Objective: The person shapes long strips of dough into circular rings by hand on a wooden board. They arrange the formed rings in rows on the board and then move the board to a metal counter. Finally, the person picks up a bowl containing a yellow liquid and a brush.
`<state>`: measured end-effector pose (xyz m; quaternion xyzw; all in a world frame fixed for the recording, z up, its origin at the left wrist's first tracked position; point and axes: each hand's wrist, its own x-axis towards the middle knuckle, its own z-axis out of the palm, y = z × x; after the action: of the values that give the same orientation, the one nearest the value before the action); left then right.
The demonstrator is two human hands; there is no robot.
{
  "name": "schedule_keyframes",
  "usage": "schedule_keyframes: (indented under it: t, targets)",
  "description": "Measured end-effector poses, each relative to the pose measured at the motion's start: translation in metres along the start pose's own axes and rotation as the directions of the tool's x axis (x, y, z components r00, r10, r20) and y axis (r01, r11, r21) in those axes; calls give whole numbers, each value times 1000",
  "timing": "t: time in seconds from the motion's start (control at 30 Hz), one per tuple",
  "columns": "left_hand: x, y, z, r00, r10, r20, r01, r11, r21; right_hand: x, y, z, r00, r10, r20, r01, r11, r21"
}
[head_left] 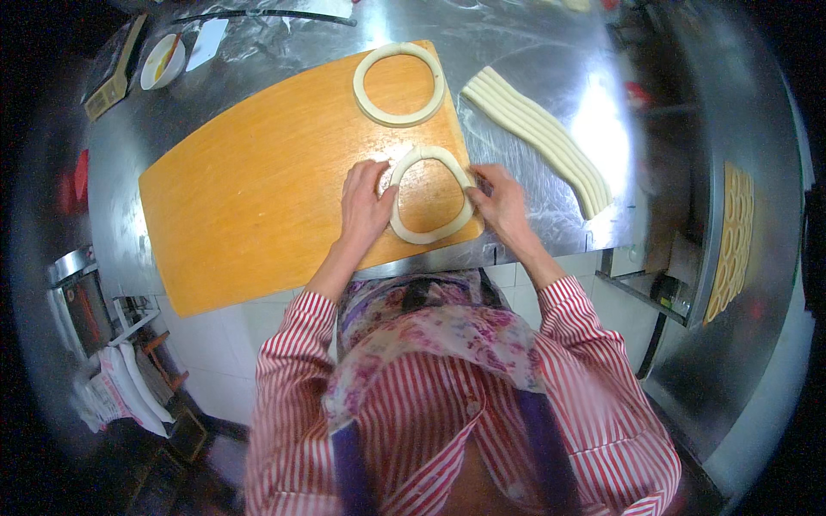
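Note:
A ring of pale dough point(428, 237), slightly egg-shaped, lies near the right end of a wooden board point(258, 189). At its left side is my left hand point(366, 202), fingers curved and thumb against the dough. My right hand point(501, 202) grips the opposite side, its thumb and fingertips at the ring's upper right. Just beyond, a second, rounder dough ring point(400, 121) rests on the board's far right corner. To the right, several long dough strips point(542, 133) lie side by side on the steel table point(533, 47).
A white bowl point(161, 64) with something yellow in it stands far left, between a white card point(207, 43) and a boxy device point(107, 96). At far right, a tray point(731, 241) carries many small ring shapes. White sacks point(129, 387) are stacked low on the left.

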<state>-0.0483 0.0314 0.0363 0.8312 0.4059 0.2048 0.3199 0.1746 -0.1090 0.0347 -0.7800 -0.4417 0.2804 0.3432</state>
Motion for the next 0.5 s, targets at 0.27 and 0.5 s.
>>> schedule_keyframes:
  t: [0.27, 0.5]
  targets:
    - [53, -8, 51, 983, 163, 79, -167, 984, 53, 58, -7, 49, 975, -215, -61, 206, 971, -123]
    - [51, -9, 56, 967, 256, 21, -257, 964, 70, 54, -4, 51, 983, -149, -108, 134, 982, -133]
